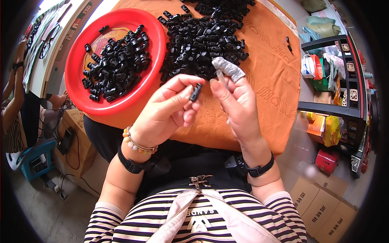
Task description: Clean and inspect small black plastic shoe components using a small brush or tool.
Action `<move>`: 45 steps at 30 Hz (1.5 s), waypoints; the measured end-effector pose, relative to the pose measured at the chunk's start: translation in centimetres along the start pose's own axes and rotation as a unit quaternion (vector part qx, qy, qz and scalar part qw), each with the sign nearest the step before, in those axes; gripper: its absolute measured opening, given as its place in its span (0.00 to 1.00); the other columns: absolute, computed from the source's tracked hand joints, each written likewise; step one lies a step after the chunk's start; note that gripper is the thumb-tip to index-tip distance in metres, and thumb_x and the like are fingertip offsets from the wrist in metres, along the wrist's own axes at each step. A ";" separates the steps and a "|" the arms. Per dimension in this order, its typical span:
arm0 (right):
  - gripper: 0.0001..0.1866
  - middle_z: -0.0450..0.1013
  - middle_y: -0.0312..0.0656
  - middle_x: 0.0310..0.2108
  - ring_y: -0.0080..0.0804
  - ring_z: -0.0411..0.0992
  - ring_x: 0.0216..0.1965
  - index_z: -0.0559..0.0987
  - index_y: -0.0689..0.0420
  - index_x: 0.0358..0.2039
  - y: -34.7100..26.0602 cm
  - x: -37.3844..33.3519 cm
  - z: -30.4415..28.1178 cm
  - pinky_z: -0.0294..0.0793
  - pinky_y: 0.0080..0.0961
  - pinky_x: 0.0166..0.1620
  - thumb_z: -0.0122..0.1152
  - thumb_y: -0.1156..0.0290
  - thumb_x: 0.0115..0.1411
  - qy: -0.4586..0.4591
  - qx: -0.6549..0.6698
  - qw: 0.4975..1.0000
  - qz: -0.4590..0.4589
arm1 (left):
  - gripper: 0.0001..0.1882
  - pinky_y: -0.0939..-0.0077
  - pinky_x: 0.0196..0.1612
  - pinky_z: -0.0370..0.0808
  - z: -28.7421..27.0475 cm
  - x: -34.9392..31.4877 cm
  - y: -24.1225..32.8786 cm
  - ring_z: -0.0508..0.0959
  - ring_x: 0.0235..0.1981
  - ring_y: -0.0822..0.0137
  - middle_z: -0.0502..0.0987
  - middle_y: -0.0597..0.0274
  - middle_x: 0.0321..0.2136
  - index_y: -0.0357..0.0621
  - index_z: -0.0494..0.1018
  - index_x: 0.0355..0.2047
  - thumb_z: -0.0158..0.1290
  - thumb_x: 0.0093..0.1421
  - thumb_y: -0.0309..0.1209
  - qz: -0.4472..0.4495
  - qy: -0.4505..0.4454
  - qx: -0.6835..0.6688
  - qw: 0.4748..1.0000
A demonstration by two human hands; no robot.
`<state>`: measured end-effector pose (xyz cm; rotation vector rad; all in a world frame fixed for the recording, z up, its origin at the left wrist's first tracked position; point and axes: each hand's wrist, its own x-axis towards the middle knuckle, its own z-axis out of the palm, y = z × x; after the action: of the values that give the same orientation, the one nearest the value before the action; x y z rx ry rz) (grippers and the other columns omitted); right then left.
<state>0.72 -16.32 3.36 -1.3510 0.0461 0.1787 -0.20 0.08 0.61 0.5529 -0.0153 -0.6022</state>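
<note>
1. Left hand [164,107]: thumb and fingertips pinch a black piece [196,92], near 12 o'clock in view.
2. Right hand [240,101]: thumb and grey-wrapped finger [230,69] nearly meet around a slim pale item [220,77].
3. From the piece: red tray [72,67], 10 o'clock; black heap [202,42], 12.

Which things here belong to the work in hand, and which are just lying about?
Likely in use:
black piece, in left hand
grey finger cover, on right hand
pile of black pieces
red tray
orange cloth

Apparently just lying about:
cardboard boxes
yellow bag
red cylinder
</note>
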 end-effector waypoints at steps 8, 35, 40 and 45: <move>0.24 0.66 0.32 0.36 0.13 0.62 0.33 0.65 0.62 0.50 1.4 0.7 -2.7 0.64 0.10 0.38 0.60 0.78 0.53 0.037 -0.097 0.994 -0.041 | 0.11 0.86 0.26 0.66 -1.1 -0.7 3.2 0.66 0.22 0.77 0.68 0.62 0.27 0.43 0.63 0.46 0.42 0.63 0.30 0.275 0.132 -0.032 0.952; 0.32 0.62 0.32 0.33 0.13 0.63 0.31 0.60 0.57 0.56 2.9 1.0 -2.5 0.66 0.09 0.33 0.58 0.85 0.50 -0.004 -0.158 0.986 -0.059 | 0.11 0.89 0.24 0.64 0.1 0.1 0.8 0.68 0.22 0.82 0.70 0.69 0.25 0.40 0.66 0.43 0.47 0.61 0.30 0.065 0.123 0.102 0.985; 0.33 0.62 0.33 0.34 0.13 0.62 0.34 0.58 0.59 0.56 1.3 0.0 -2.0 0.66 0.08 0.35 0.57 0.86 0.50 -0.049 -0.107 0.992 -0.038 | 0.12 0.91 0.24 0.64 -0.1 0.2 0.4 0.68 0.22 0.82 0.70 0.69 0.27 0.41 0.65 0.44 0.44 0.62 0.30 0.049 0.122 0.139 0.981; 0.27 0.64 0.34 0.36 0.16 0.64 0.37 0.62 0.59 0.51 0.2 -0.7 -1.7 0.67 0.13 0.41 0.58 0.85 0.50 -0.081 -0.053 0.995 -0.027 | 0.12 0.90 0.24 0.65 0.0 0.2 0.3 0.69 0.23 0.82 0.70 0.69 0.27 0.40 0.66 0.44 0.43 0.63 0.31 0.032 0.109 0.160 0.981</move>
<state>0.14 -18.05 2.89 -1.4371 -0.1376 0.2468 0.17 0.16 0.77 0.9258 0.0785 -0.4764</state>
